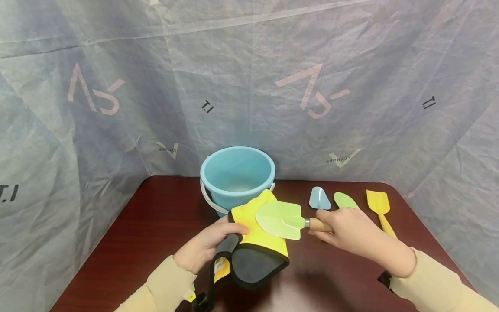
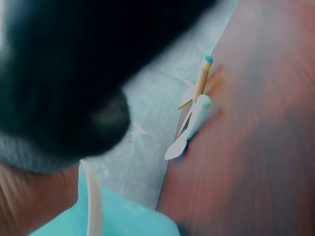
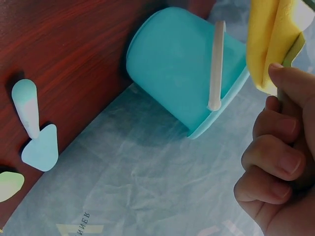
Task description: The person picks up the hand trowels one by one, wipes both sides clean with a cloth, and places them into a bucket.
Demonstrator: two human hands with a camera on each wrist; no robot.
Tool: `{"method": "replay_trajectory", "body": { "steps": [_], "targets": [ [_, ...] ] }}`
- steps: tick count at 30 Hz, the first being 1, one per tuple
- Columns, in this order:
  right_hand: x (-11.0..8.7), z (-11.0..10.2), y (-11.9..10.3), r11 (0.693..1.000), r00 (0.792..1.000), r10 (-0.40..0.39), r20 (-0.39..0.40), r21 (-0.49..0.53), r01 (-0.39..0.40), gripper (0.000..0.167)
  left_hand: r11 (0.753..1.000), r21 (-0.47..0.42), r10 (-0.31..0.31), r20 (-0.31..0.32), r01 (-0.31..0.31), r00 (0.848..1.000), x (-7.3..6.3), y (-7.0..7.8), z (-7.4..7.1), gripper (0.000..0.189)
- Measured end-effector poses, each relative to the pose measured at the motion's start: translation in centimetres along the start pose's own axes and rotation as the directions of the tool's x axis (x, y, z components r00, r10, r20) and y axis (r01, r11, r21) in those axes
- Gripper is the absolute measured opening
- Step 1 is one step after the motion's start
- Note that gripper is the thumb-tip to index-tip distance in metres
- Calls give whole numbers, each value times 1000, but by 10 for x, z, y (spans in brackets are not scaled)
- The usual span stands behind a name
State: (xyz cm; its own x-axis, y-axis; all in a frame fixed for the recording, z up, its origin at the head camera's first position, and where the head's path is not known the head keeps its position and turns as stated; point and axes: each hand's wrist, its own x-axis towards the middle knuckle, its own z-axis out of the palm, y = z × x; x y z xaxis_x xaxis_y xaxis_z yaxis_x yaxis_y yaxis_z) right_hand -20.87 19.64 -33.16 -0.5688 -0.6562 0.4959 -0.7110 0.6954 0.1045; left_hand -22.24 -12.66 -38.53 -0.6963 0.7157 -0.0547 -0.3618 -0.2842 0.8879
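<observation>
My left hand (image 1: 212,242) holds a yellow fabric bag (image 1: 253,225) with dark grey panels and black edging, the thumb lying on its yellow side. My right hand (image 1: 347,227) grips the wooden handle of a light green trowel (image 1: 280,219), whose blade overlaps the bag's yellow face in the head view. Whether blade and cloth touch, I cannot tell. Curled fingers (image 3: 278,162) surround the handle in the right wrist view. A dark blurred shape fills much of the left wrist view. Behind the bag stands a light blue bucket (image 1: 238,193) with a white handle.
Right of the bucket lie a small light blue shovel (image 1: 319,198), a green tool (image 1: 345,200) partly hidden by my right hand, and a yellow shovel (image 1: 378,201). All rest on the dark red table (image 1: 156,221), with a grey printed sheet (image 1: 241,86) hanging behind.
</observation>
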Motion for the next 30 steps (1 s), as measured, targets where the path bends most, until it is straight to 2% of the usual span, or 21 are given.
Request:
{"method": "replay_trajectory", "body": {
  "steps": [5, 14, 20, 24, 30],
  "targets": [
    [0, 1, 0, 1000, 1000, 3, -16, 0, -3, 42, 1000, 16, -15, -14, 15, 1000, -6, 4, -5, 29],
    [-2, 0, -3, 998, 998, 49, 37, -39, -48, 39, 999, 21, -40, -48, 41, 998, -17, 9, -8, 34],
    [-3, 0, -2, 999, 999, 28, 23, -45, -27, 39, 999, 23, -33, -47, 34, 998, -25, 13, -14, 31],
    [-5, 0, -1, 999, 1000, 19, 18, -39, -18, 37, 998, 44, -30, -70, 33, 997, -31, 14, -17, 29],
    [-6, 2, 1, 999, 1000, 16, 10, -38, -16, 37, 999, 27, -27, -76, 29, 997, -40, 18, -20, 28]
  ]
}}
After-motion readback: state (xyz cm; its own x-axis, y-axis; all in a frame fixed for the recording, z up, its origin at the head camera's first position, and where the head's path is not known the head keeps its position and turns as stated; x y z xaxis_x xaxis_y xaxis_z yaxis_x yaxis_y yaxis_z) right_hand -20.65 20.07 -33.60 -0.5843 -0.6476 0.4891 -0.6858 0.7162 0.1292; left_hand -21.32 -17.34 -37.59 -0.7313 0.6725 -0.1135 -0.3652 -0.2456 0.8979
